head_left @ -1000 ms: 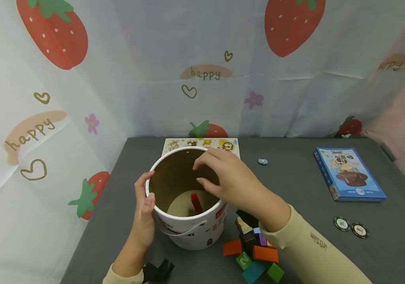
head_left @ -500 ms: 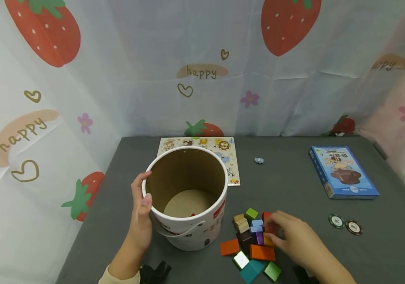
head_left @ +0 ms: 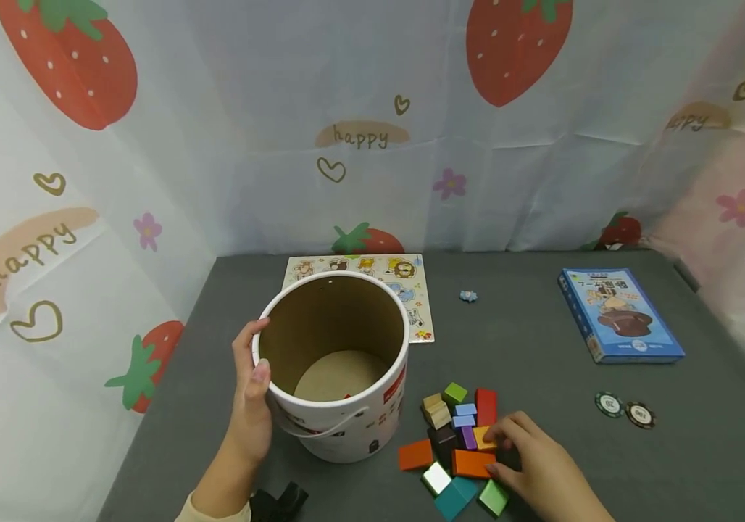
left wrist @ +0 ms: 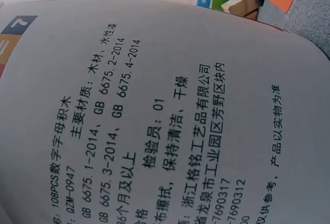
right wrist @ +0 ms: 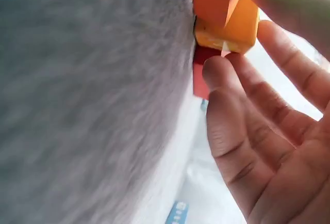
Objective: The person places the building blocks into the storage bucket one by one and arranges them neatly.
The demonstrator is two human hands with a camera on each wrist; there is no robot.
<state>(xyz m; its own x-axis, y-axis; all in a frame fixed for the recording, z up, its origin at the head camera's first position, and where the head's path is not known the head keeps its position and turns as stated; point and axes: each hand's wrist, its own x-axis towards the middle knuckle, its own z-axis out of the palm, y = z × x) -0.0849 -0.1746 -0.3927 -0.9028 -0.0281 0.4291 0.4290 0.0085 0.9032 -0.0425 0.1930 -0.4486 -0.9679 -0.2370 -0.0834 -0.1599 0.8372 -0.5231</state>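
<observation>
My left hand (head_left: 251, 406) grips the left rim of a white paper bucket (head_left: 346, 446), thumb outside and fingers over the edge. The bucket's printed wall (left wrist: 154, 131) fills the left wrist view. Inside it, a tiny red corner shows above the near rim. To its right lie several loose toy blocks. My right hand (head_left: 532, 464) reaches them with relaxed, bent fingers. Its fingertips are at a yellow block (head_left: 485, 437) and its thumb at an orange block (head_left: 472, 464). In the right wrist view, thumb and index finger are right at the yellow block (right wrist: 242, 25).
Red (head_left: 486, 407), teal (head_left: 456, 498) and green (head_left: 493, 498) blocks lie around the right hand. An animal picture board (head_left: 421, 319) is behind the bucket. A blue box (head_left: 627, 319), two round chips (head_left: 609, 404) and a small blue figure (head_left: 468, 296) lie farther off.
The right hand has moved from over the bucket's mouth down to the blocks at the right. The red piece inside the bucket has dropped mostly out of sight. The left hand keeps its grip.
</observation>
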